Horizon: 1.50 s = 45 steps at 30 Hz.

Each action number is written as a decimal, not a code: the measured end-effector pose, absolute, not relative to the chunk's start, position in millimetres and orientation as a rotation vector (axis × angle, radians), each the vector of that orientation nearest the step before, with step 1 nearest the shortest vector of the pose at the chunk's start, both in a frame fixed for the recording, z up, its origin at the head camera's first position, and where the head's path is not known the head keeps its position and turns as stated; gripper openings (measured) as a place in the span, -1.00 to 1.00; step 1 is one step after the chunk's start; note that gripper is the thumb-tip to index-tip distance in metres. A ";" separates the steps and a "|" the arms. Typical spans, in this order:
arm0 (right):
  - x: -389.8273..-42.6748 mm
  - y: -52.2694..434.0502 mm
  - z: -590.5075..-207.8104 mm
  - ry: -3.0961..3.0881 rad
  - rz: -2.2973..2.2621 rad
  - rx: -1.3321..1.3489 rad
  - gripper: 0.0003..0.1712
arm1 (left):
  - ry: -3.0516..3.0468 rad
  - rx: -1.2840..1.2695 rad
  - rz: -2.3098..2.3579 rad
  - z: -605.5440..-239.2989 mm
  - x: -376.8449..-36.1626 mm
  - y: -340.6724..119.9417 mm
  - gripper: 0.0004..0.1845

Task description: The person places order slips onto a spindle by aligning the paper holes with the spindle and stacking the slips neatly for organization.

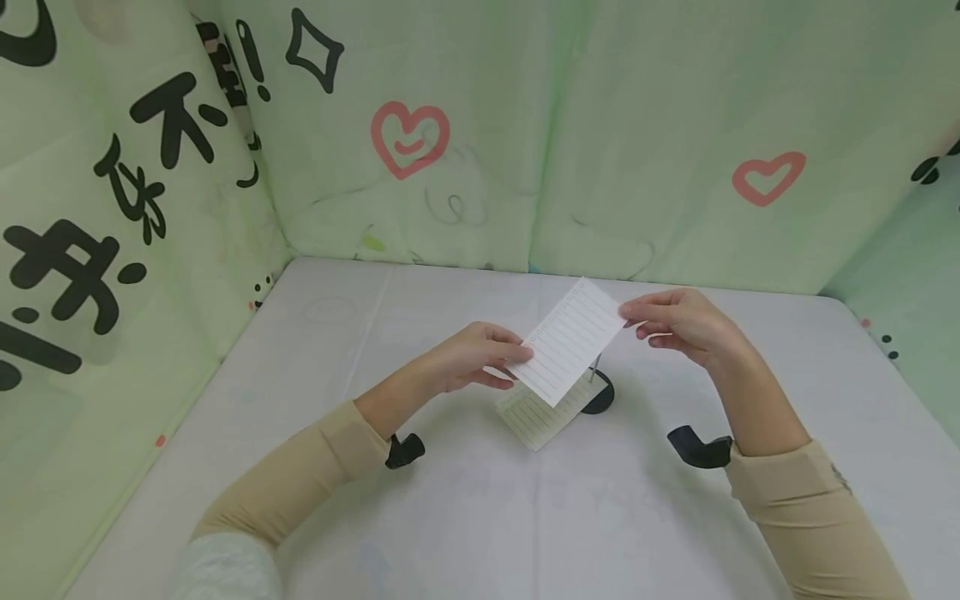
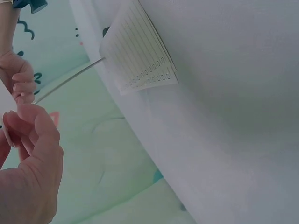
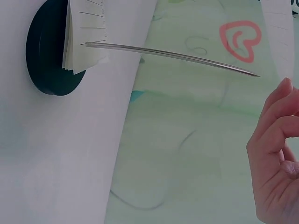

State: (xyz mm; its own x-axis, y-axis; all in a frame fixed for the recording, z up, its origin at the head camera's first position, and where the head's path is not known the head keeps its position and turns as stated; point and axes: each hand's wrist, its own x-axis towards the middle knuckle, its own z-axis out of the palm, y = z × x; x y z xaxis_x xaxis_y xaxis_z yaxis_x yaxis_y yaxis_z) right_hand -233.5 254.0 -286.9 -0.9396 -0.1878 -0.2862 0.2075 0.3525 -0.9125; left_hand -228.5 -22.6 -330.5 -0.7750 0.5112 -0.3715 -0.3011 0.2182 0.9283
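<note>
A white lined sheet of paper [image 1: 570, 342] is held tilted above the table between both hands. My left hand [image 1: 476, 354] pinches its left corner, thumb on top. At the opposite corner, my right hand [image 1: 686, 321] pinches the edge with its fingertips. Below stands a bill spike with a round black base [image 1: 602, 398]. Its thin metal rod [image 3: 177, 55] points up, and the tip is bare in the right wrist view. Several lined paper slips [image 2: 140, 51] are threaded low on the rod, near the base. In the head view, the held sheet covers part of those slips and the rod.
A white-covered table [image 1: 450, 517] lies under the hands. Pale green curtains [image 1: 645, 108] with printed hearts and black characters hang behind the table and at its sides. Black curved pieces [image 1: 701, 448] stick out by both wrists.
</note>
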 end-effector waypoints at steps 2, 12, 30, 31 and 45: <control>-234.4 254.3 -288.0 2.266 -1.608 0.026 -0.91 | 1.863 0.186 1.623 -332.0 -228.5 -23.0 -0.73; -239.1 256.1 -293.5 2.139 -1.653 0.100 -0.83 | 1.865 0.108 1.648 -342.2 -227.7 -22.1 -0.75; -247.0 257.9 -309.6 2.084 -1.681 0.122 -0.84 | 1.897 0.047 1.648 -357.6 -231.8 -18.6 -0.73; -247.4 258.1 -310.1 2.081 -1.680 0.117 -0.85 | 1.898 0.046 1.644 -358.1 -232.1 -18.6 -0.73; -248.3 256.3 -310.0 2.085 -1.662 0.075 -0.88 | 1.901 0.011 1.643 -366.7 -237.2 -18.3 -0.72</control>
